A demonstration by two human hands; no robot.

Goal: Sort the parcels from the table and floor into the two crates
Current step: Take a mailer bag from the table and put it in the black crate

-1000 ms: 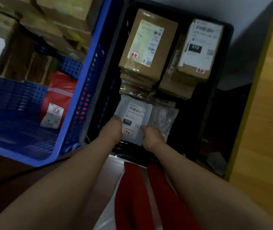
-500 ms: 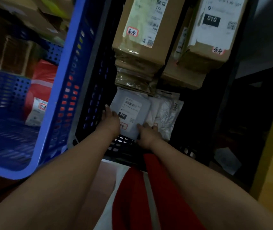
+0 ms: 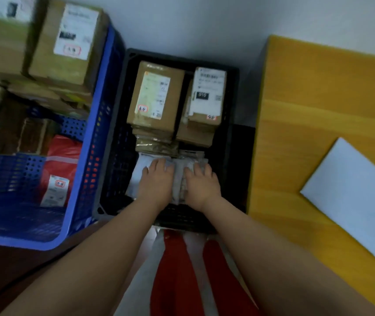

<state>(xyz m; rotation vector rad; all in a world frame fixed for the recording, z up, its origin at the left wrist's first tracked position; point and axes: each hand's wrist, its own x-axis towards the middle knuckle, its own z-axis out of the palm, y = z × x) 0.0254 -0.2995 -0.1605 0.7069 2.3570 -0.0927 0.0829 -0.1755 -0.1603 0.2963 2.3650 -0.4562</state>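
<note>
Item: soft poly mailers (image 3: 179, 179), near end of black crate (image 3: 232, 137). Left hand (image 3: 157, 181) and right hand (image 3: 201, 183) lay flat on them, fingers extended, gripping nothing. Judged light, limp, slippery; best pinched by edges.

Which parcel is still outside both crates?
The plain white flat parcel lying on the yellow table, right of the black crate. All the other parcels sit inside the black crate or the blue crate.
</note>
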